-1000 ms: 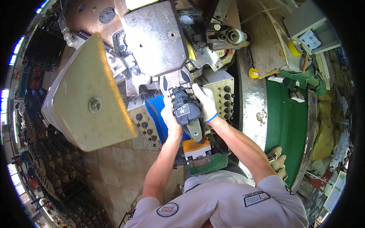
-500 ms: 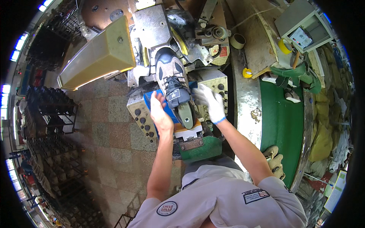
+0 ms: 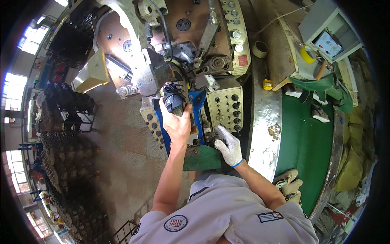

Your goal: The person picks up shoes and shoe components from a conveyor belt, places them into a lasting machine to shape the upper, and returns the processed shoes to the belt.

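A grey and black lace-up shoe (image 3: 175, 97) points toe-first into the machine (image 3: 156, 73), its toe partly hidden under the metal parts. My bare left hand (image 3: 177, 125) wraps round the heel end of the shoe, thumb on the right side and fingers on the left. Blue side plates (image 3: 196, 106) flank the shoe. Lower and to the right, my right hand (image 3: 229, 147) wears a white knitted glove. Its fingers are stretched out with the thumb apart, beside the machine's front fittings, and no object shows in it.
A control box (image 3: 224, 107) with black knobs stands right of the shoe. Farther right, a green conveyor belt (image 3: 298, 140) carries several shoes behind a worn metal edge (image 3: 266, 134). A tape roll (image 3: 260, 49) lies near the wooden bench. Loaded racks (image 3: 67, 162) stand at left.
The shoe has gone farther into the machine, and my left hand has closed round its heel end. My right hand has moved away from the shoe, down toward me. The yellowish cover sits farther left.
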A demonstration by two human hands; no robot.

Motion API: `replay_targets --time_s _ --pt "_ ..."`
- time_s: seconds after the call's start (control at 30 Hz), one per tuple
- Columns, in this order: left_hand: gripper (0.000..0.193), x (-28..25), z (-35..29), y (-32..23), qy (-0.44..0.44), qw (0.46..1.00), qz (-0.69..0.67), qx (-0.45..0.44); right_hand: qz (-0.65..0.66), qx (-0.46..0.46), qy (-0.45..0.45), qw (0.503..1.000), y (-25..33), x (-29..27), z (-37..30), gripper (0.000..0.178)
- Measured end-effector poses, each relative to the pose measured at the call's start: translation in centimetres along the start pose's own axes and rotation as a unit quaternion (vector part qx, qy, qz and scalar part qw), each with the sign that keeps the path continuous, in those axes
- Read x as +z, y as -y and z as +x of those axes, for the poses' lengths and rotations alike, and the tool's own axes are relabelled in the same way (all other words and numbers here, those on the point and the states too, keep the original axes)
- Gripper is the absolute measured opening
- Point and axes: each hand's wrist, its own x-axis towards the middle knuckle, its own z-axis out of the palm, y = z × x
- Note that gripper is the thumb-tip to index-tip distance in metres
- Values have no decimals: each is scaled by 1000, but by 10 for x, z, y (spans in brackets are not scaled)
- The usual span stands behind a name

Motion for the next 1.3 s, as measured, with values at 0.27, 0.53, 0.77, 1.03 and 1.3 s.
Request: replay_targets --time_s 0.27,0.53,0.77,1.03,1.3 --pt "62 6 -7 -16 -39 997 48 44 92 -7 26 995 -19 -43 3 56" --pt "55 7 -7 -11 -46 994 59 78 172 34 36 984 -26 -61 5 53" --pt "65 3 -7 -17 -57 988 97 109 268 52 -10 962 -21 -49 9 52" --pt "84 -3 1 -4 28 994 -13 -101 295 78 -91 948 -10 -40 5 53" --pt "73 -7 9 0 49 991 -29 -121 293 105 -144 939 10 -33 -10 56"
